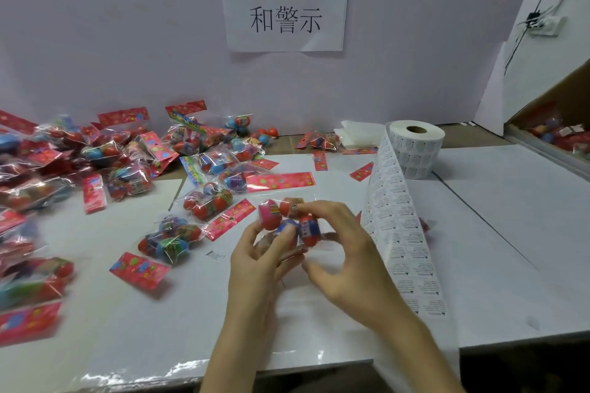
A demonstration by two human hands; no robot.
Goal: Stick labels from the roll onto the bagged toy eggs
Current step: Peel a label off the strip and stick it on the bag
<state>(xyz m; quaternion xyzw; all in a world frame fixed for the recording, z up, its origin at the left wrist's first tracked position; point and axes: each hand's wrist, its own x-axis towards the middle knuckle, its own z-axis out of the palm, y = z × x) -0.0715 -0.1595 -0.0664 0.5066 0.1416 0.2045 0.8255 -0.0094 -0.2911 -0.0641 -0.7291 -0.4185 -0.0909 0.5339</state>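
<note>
A clear bag of toy eggs [289, 223] with a red header card [280, 181] is lifted off the white table in the middle of the view. My left hand [255, 260] grips it from below, thumb on the pink egg. My right hand [341, 252] curls over its right side, fingertips on the top eggs. The label roll [415, 148] stands at the back right, and its strip of printed labels [400, 233] runs down past my right wrist.
A large heap of bagged eggs [105, 163] covers the left half of the table [498, 233], with two bags [172, 236] close to my left hand. An open cardboard box [555, 134] sits at the right. A paper sign [284, 0] hangs on the back wall.
</note>
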